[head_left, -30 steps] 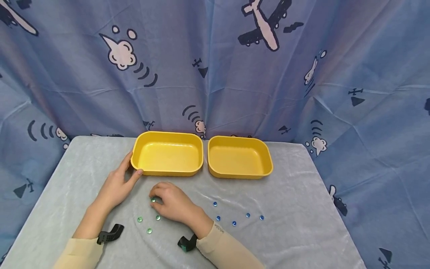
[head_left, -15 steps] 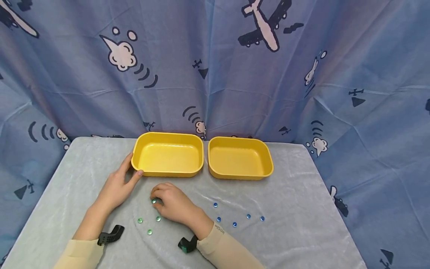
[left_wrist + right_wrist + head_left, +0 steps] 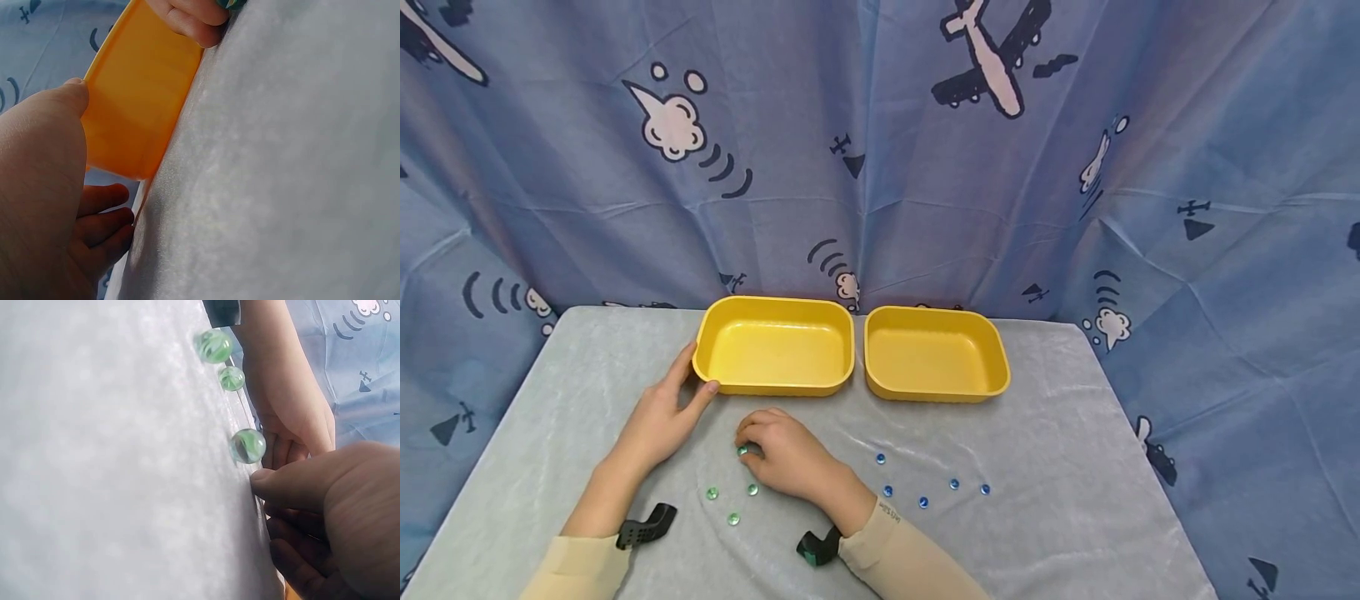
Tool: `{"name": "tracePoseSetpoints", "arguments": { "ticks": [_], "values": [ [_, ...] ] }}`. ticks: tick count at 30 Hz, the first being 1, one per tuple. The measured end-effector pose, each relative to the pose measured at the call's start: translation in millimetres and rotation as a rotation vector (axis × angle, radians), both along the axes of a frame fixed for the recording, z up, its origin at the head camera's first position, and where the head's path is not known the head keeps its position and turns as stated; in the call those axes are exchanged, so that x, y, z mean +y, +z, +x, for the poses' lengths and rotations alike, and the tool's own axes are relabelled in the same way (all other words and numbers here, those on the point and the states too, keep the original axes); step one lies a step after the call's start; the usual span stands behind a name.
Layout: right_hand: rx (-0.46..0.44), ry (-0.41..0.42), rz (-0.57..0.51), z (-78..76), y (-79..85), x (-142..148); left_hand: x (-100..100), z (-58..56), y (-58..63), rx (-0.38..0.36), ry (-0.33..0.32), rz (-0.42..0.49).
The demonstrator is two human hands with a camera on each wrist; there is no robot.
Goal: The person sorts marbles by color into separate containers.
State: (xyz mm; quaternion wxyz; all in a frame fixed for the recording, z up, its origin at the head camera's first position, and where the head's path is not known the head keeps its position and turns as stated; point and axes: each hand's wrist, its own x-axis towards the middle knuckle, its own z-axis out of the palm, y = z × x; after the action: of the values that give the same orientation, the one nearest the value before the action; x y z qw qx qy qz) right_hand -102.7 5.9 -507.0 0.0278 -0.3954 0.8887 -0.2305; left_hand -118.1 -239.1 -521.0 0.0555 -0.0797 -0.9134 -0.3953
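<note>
My left hand (image 3: 658, 417) holds the near-left corner of the left yellow bin (image 3: 775, 346), thumb on its front rim and fingers along its left side. In the left wrist view that thumb (image 3: 76, 94) rests on the bin's edge. In front of the bin, my right hand (image 3: 786, 454) is low over the cloth and pinches a green marble (image 3: 742, 451) between thumb and forefinger. Three more green-swirled marbles lie close by: one near the thumb (image 3: 752, 490), plus a left marble (image 3: 712, 493) and a front marble (image 3: 733, 519). The right wrist view hides the pinched marble.
A second yellow bin (image 3: 936, 354) stands just right of the first, with bare floors visible in both. Several blue marbles (image 3: 923, 502) are scattered right of my right forearm. Grey cloth (image 3: 1060, 467) covers the table, and a blue printed curtain (image 3: 895, 167) hangs behind.
</note>
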Motion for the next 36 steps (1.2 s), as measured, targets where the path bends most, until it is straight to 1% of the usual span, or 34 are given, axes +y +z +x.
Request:
{"name": "tracePoseSetpoints", "arguments": {
  "ticks": [7,14,17,25,32,36],
  "values": [
    [-0.024,0.005,-0.009,1.6,2.3,1,0,0.4,-1.7,0.001,-0.005,0.002],
    [-0.025,0.011,-0.018,2.6,2.8,2,0,1.0,-0.8,-0.031,-0.006,0.004],
    [-0.028,0.015,-0.02,2.7,3.7,2,1,1.0,-0.6,-0.033,-0.003,0.001],
    [-0.053,0.026,-0.024,1.9,12.8,4,1,-0.7,-1.6,-0.033,-0.001,-0.006],
    [-0.004,0.045,-0.061,0.8,17.8,3,-1,-0.5,0.5,-0.029,-0.003,-0.001],
    [0.004,0.041,-0.076,1.2,20.7,2,-1,0.4,0.3,-0.017,-0.007,-0.002]
  ]
}}
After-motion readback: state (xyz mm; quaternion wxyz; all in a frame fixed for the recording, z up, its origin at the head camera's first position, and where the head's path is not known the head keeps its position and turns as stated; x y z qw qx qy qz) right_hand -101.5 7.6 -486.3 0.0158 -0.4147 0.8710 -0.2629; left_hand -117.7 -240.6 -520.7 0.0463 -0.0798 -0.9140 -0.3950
